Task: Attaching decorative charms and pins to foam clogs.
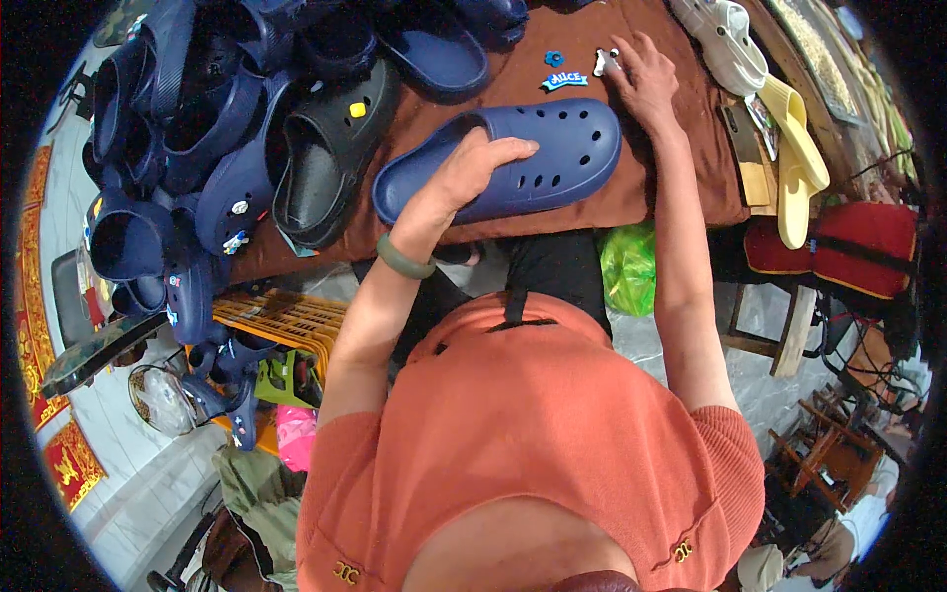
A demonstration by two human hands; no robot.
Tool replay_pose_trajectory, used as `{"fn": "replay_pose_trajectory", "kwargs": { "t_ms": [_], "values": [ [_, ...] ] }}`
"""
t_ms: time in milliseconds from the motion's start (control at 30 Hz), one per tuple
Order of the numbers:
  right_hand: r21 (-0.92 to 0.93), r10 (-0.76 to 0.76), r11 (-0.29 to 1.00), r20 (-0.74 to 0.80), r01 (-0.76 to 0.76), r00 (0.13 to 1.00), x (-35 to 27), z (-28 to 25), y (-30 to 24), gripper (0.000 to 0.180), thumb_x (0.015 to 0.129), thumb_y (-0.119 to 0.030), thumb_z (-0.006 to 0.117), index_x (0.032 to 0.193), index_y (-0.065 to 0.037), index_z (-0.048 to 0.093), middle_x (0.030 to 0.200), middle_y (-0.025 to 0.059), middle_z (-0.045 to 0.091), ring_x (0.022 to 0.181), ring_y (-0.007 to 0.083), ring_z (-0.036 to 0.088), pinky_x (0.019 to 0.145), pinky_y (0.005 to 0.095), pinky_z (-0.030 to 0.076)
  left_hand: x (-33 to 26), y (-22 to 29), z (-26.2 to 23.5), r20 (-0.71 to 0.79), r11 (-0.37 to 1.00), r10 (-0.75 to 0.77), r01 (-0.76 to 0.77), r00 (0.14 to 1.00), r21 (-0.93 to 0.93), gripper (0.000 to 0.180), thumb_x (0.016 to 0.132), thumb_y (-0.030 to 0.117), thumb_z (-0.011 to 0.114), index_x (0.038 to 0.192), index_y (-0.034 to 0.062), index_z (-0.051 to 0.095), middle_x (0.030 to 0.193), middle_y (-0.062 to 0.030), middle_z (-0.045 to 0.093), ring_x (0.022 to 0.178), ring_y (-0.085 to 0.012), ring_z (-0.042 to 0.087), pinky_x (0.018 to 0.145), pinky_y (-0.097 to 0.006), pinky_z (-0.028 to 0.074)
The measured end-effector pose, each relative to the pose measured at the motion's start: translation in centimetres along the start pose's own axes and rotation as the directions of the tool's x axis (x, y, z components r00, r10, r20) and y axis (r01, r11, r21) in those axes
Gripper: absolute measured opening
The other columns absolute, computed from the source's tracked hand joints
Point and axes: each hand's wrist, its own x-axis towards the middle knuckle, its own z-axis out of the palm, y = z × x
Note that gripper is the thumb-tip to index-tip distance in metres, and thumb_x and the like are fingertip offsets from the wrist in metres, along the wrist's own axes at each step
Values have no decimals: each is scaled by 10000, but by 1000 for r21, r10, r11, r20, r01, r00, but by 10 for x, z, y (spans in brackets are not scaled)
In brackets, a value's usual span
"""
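My left hand point(472, 170) grips the upper edge of a navy blue clog point(552, 158) with holes, which lies on its side on the brown cloth-covered table point(681, 168). A green bangle sits on that wrist. Farther back, my right hand point(643, 77) presses its fingertips onto a small white charm point(604, 61) on the cloth. A light blue lettered charm point(563, 80) and a small blue flower charm point(553, 57) lie just left of that hand.
A heap of navy and black clogs point(227, 148) fills the table's left side, some with charms. White clogs point(730, 44) and yellow slippers point(797, 158) lie at the right. A green bag point(628, 266) and orange crate point(281, 318) sit under the table.
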Motion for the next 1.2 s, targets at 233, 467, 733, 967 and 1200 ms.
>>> {"fn": "replay_pose_trajectory", "kwargs": {
  "t_ms": [233, 467, 733, 967, 1200],
  "values": [
    [-78, 21, 997, 131, -10, 991, 1, -9, -10, 488, 757, -425, 698, 1154, -160, 595, 1201, 77, 569, 1175, 323, 440, 968, 514, 328, -9, 20, 9, 27, 993, -44, 47, 999, -107, 316, 804, 192, 636, 1057, 6, 612, 926, -56, 649, 796, -131, 627, 725, -263, 505],
    [495, 257, 825, 102, -273, 961, -12, -14, -7, 331, 782, -191, 723, 1068, -53, 627, 897, 103, 682, 772, 212, 654, 687, 294, 511, -5, 13, 7, 112, 990, 6, 10, 994, -143, 287, 831, 171, 607, 1043, -22, 626, 939, -71, 664, 825, -137, 632, 739, -274, 503],
    [813, 341, 358, 344, -459, 875, -18, -39, -16, 213, 820, -63, 676, 1025, -14, 648, 913, 41, 668, 816, 93, 614, 711, 232, 496, -5, 13, 6, 120, 986, -22, 41, 992, -159, 315, 808, 181, 629, 1064, -1, 610, 966, -75, 654, 828, -148, 639, 742, -278, 513],
    [858, 392, 312, 275, -408, 878, -42, -69, -43, 212, 804, -41, 693, 1011, -11, 658, 904, 38, 666, 803, 89, 610, 717, 222, 498, -8, 19, 6, 102, 986, -45, 60, 994, -153, 298, 803, 196, 636, 1032, 6, 619, 924, -69, 658, 785, -142, 639, 707, -278, 519],
    [735, 209, 669, -44, -109, 977, -77, -78, -76, 186, 772, -7, 705, 952, -2, 656, 965, 73, 666, 835, 129, 626, 737, 244, 511, -9, 23, 10, 94, 994, 1, 9, 996, -108, 325, 796, 225, 643, 1034, 5, 621, 889, -57, 655, 750, -132, 633, 666, -262, 509]
  ]
}}
